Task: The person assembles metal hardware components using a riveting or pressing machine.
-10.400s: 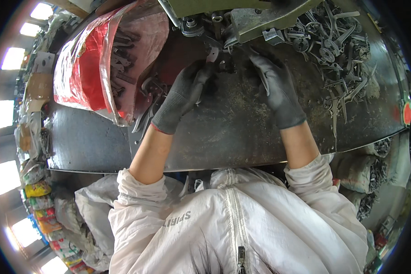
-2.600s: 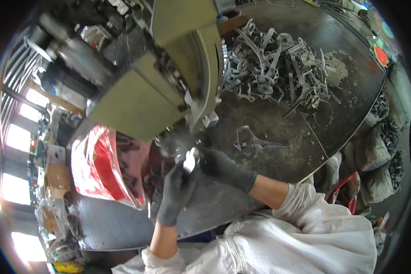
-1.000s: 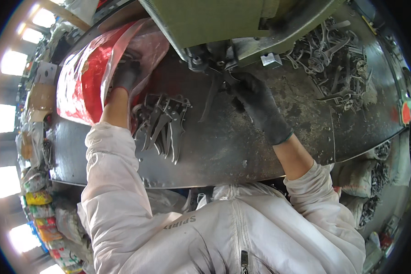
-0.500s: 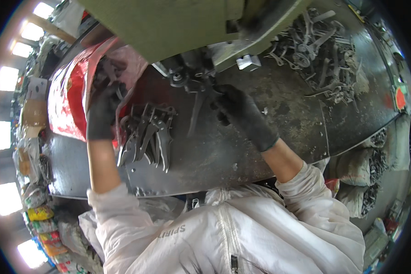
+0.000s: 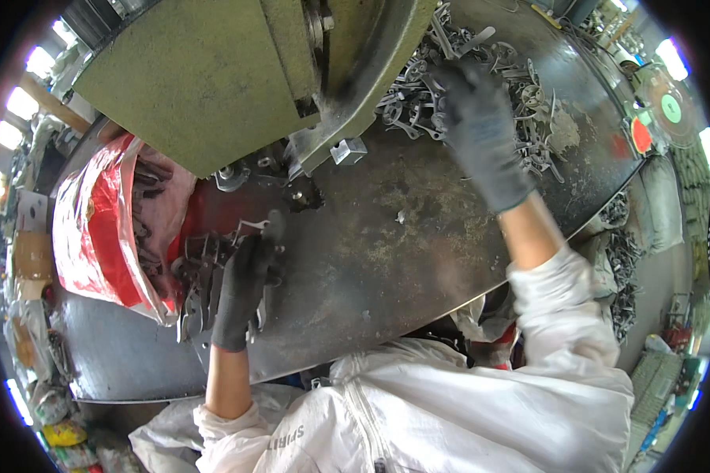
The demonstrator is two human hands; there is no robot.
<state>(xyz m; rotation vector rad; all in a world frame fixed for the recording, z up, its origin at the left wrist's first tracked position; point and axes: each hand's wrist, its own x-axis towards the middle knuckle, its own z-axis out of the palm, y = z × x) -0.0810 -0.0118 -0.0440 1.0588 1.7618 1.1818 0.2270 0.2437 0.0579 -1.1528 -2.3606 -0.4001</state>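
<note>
Left hand (image 5: 241, 296), gloved, is held over grouped metal parts (image 5: 203, 276) at 8 o'clock, beside the red bag (image 5: 95, 229) at 9. Blurred, so its grip can't be told. Right hand (image 5: 481, 134) is placed at the loose pile (image 5: 532, 98), 1 o'clock; fingers hidden, grip unclear. Green machine (image 5: 205, 87) at 11. Judged part-way: one batch grouped, plenty left in pile.

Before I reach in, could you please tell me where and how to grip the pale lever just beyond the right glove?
Probably pinch the lever by its flat, rounded end, from the far right, since that end juts clear of the tangled heap.
</note>
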